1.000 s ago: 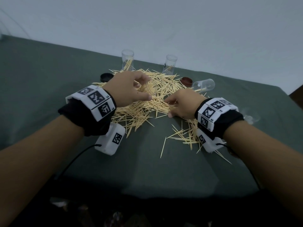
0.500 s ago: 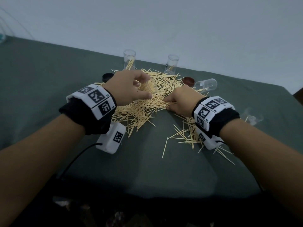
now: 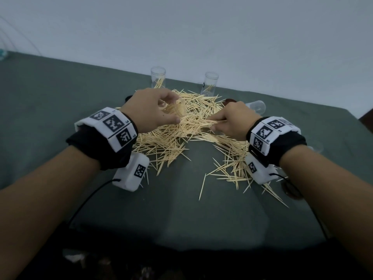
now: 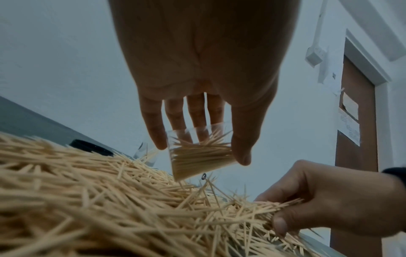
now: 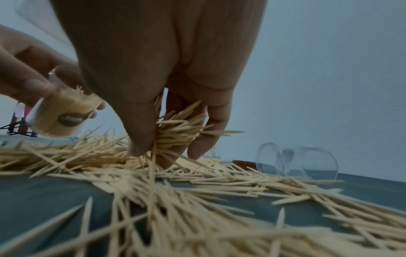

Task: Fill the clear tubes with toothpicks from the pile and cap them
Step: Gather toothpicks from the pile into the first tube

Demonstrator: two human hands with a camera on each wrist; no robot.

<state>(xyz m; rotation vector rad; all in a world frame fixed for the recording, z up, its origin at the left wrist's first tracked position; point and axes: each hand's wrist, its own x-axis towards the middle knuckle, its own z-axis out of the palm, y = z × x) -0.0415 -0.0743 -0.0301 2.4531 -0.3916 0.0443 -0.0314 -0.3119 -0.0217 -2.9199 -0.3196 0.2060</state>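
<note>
Two hands work over a toothpick pile on a green tablecloth. The left hand grips a part-filled tube; the right hand pinches a bundle of toothpicks. The wristbands' square codes are the only markings.

Plain room: bare wall, cloth-covered table, wooden door.

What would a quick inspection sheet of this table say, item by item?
Surface: green cloth over the table.
Job's things: toothpick pile; two upright tubes at the back, few picks inside; one tube on its side.
Clutter: dark cap, brown cap.
Hands: left hand grips a well-filled tube; right hand pinches a bunch of toothpicks.
Cables: black cable from the left wrist unit.
Surroundings: pale wall; brown door.
</note>
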